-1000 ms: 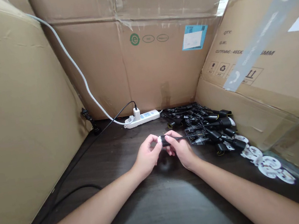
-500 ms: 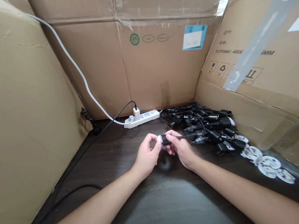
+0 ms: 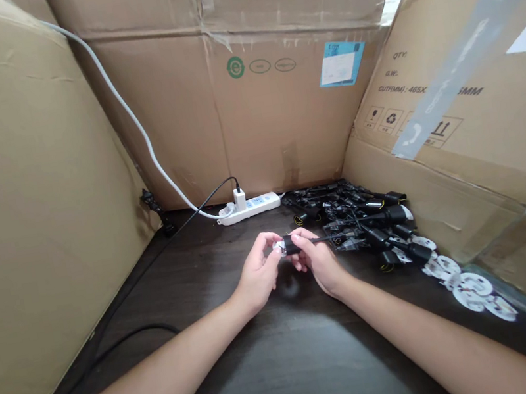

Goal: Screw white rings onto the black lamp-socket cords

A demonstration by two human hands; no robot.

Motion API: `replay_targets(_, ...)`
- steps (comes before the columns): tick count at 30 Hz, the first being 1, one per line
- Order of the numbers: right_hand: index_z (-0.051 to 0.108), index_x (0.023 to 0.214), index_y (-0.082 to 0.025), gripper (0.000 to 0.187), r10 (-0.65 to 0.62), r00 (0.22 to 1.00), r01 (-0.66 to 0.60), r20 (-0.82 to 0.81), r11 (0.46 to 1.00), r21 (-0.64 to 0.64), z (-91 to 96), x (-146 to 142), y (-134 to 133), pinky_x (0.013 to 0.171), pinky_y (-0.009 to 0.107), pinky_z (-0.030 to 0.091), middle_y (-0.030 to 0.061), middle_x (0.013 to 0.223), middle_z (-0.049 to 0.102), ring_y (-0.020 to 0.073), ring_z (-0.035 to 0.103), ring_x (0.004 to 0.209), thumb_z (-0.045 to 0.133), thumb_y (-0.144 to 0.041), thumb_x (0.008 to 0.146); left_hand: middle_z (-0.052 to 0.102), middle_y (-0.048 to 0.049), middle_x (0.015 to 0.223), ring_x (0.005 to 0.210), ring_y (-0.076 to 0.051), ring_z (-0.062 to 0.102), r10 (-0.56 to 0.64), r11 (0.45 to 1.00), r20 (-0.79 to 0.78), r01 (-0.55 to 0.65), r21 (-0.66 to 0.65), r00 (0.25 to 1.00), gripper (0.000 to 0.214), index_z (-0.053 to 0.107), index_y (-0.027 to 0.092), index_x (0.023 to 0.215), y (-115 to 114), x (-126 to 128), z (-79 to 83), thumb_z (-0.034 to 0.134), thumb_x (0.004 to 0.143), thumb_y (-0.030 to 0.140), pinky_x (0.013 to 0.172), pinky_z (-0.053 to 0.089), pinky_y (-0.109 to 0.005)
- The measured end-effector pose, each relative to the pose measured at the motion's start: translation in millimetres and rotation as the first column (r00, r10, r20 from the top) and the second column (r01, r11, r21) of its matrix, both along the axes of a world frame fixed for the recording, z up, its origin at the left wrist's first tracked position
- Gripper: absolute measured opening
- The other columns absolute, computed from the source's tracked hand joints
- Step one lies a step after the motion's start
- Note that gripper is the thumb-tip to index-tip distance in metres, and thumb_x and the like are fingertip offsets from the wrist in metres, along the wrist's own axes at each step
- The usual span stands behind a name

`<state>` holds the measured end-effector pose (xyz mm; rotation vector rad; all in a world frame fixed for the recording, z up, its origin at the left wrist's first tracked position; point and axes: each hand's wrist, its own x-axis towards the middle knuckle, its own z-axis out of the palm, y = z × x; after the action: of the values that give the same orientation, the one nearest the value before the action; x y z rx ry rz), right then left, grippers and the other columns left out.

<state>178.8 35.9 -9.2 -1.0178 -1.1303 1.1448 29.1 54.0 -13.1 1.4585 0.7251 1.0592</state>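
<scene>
Both of my hands meet over the middle of the dark table (image 3: 290, 366). My right hand (image 3: 320, 261) is closed around a small black plug-like part (image 3: 291, 244) with a thin black wire trailing to the right. My left hand (image 3: 258, 274) pinches a small white round piece (image 3: 278, 246) against the left end of that black part. Just right of my hands lies a pile of similar black parts (image 3: 361, 218) with wires.
Several white round discs (image 3: 472, 290) lie at the right near a cardboard box (image 3: 474, 143). A white power strip (image 3: 249, 208) with a charger and cables sits at the back. Cardboard boxes wall the table on the left, back and right. A black cable (image 3: 130, 338) crosses the left side.
My hands stay in the same place with only slight finger shifts. The view has dipped very slightly.
</scene>
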Motion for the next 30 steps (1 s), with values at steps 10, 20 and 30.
replay_targets(10,0.057,0.086,-0.02,0.034,0.005,1.0,-0.005,0.028,1.0,0.0,-0.9,0.4,0.2,0.04,0.018,0.031,-0.0063,0.053,0.054,0.0091,0.047,0.043,0.065,-0.053,0.083,0.058,0.0008,0.093,0.043,-0.001,0.042,0.018,0.998,0.0,-0.018,0.059,1.0,0.026,0.049,0.019,0.1,-4.0,2.2,8.5,0.059,0.089,0.04,0.036,0.033,-0.017)
replay_targets(20,0.055,0.084,-0.02,0.037,-0.032,0.999,0.032,-0.003,0.999,-0.028,-1.2,-0.1,2.6,0.038,0.016,0.03,-0.0059,0.056,0.056,0.0072,0.047,0.041,0.066,-0.055,0.082,0.057,0.0026,0.097,0.043,0.0,0.04,0.072,0.996,-0.051,-0.069,0.057,0.996,0.024,0.042,0.022,0.102,-0.7,1.6,1.2,0.057,0.091,0.037,0.035,0.032,-0.015)
replay_targets(30,0.056,0.084,-0.019,0.04,-0.056,0.998,0.057,0.022,0.997,-0.051,-1.5,-1.9,3.5,0.037,0.015,0.029,-0.0047,0.059,0.059,0.0065,0.048,0.041,0.067,-0.057,0.081,0.06,-0.0036,0.102,0.09,-0.014,0.061,0.105,0.978,-0.067,-0.091,0.19,0.992,0.012,0.05,0.02,0.106,-3.6,-1.1,4.0,0.044,0.097,0.025,0.078,0.05,-0.024)
